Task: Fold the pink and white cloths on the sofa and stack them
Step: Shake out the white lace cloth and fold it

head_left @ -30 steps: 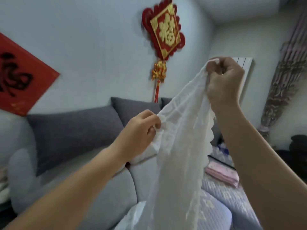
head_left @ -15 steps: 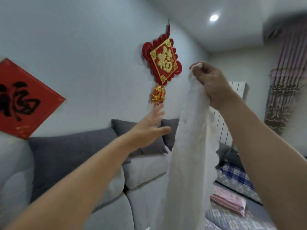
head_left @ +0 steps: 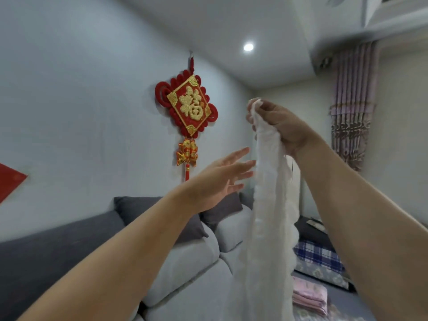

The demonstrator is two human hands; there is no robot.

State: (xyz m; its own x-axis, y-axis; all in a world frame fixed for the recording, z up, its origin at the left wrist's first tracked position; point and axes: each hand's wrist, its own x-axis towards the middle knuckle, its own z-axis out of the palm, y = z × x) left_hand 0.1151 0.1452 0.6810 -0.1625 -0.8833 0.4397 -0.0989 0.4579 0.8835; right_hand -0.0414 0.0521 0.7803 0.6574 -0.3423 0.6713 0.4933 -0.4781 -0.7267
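Gold "福" on red wall knot [head_left: 188, 107]

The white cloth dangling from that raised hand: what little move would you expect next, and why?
Probably the left hand closes on the near edge of the white cloth. The right hand pinches only its top, so it hangs in a bunched strip, and the left hand's fingers are spread right beside it, holding nothing. A second grip would let it be spread for folding.

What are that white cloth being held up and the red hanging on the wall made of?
White cloth: looks like thin, soft, matte fabric, maybe cotton gauze; it hangs limp and bunches in the right hand. Wall hanging: seemingly red cord or velvety fabric with shiny gold trim, judging by its knotted loops and glitter.
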